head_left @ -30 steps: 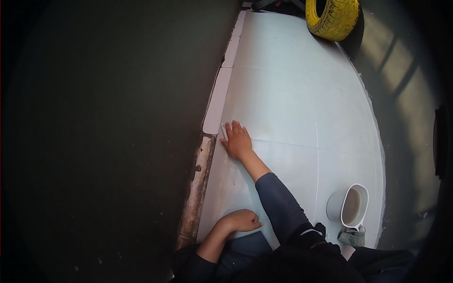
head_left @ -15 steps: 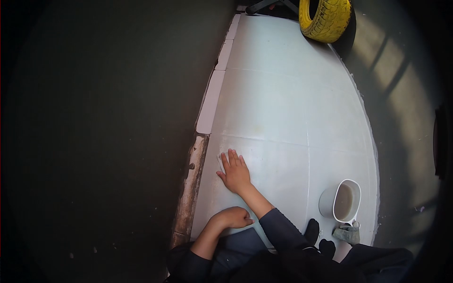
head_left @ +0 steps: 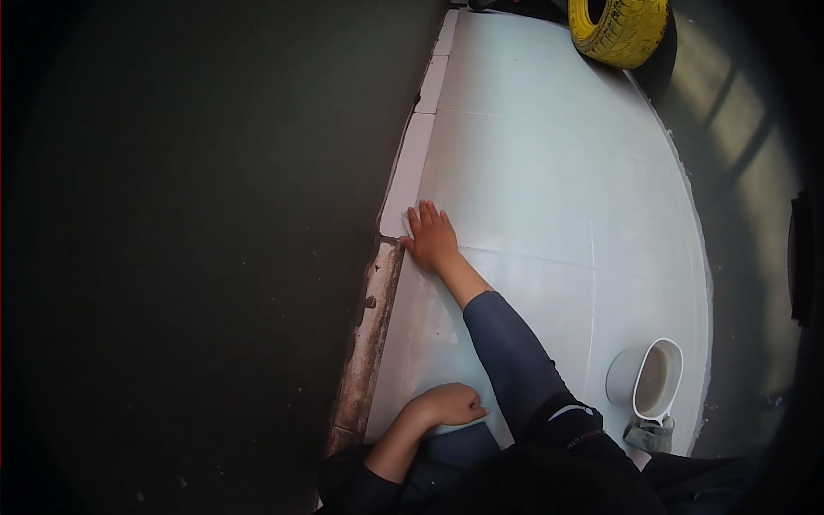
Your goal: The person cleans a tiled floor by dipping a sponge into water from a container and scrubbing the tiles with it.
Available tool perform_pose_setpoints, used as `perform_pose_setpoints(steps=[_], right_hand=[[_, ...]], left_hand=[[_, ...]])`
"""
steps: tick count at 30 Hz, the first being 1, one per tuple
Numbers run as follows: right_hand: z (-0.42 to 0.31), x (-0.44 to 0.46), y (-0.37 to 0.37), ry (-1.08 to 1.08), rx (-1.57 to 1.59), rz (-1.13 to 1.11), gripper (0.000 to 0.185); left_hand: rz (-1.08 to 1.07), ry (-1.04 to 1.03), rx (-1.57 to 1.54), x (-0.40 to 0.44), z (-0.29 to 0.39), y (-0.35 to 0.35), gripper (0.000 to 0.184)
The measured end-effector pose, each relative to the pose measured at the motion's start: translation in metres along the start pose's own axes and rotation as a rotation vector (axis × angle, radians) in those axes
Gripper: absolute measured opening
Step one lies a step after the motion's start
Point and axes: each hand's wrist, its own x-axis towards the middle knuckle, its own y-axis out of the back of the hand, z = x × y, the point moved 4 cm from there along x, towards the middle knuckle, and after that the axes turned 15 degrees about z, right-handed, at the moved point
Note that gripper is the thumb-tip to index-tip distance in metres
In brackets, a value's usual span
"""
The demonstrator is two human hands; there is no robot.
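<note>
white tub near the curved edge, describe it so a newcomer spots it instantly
Find the large pale surface with one curved edge. At its lower right, inside that curve, sits the white tub. Unlike the greyish bundle beside it, it holds cloudy brownish liquid.

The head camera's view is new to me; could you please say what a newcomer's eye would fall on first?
Probably the bright yellow, treaded tyre, at the top right near the far end of the pale, smooth, seamed surface. Next would likely come the bare right hand, spread flat near that surface's left edge, and then the white, oval-mouthed container of cloudy liquid at the lower right.
</note>
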Motion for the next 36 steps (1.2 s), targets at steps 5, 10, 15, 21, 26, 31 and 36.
perform_pose_setpoints(steps=[5,10,15,21,26,31,36], right_hand=[[-0.003,0.0,0.004,0.007,-0.043,0.007,0.063],[-0.018,-0.053,0.012,0.094,0.018,-0.005,0.062],[-0.038,-0.137,0.036,0.19,0.116,0.019,0.064],[-0.058,-0.226,0.044,0.218,0.137,0.04,0.07],[-0.06,-0.208,0.038,0.171,0.143,0.066,0.068],[-0.051,-0.142,0.024,0.062,0.146,0.111,0.062],[-0.04,-0.071,0.012,0.02,0.075,0.043,0.063]], left_hand=[[-0.02,0.005,0.009,-0.001,0.002,0.005,0.044],[-0.029,-0.054,-0.006,-0.003,0.007,0.005,0.046],[-0.268,-0.195,-0.398,-0.025,0.031,0.019,0.04],[-0.18,-0.201,-0.605,-0.037,0.041,0.034,0.033],[-0.165,-0.174,-0.661,-0.03,0.034,0.029,0.032],[-0.07,-0.174,-0.814,-0.034,0.034,0.047,0.034],[0.004,-0.213,-0.936,-0.034,0.025,0.056,0.037]])
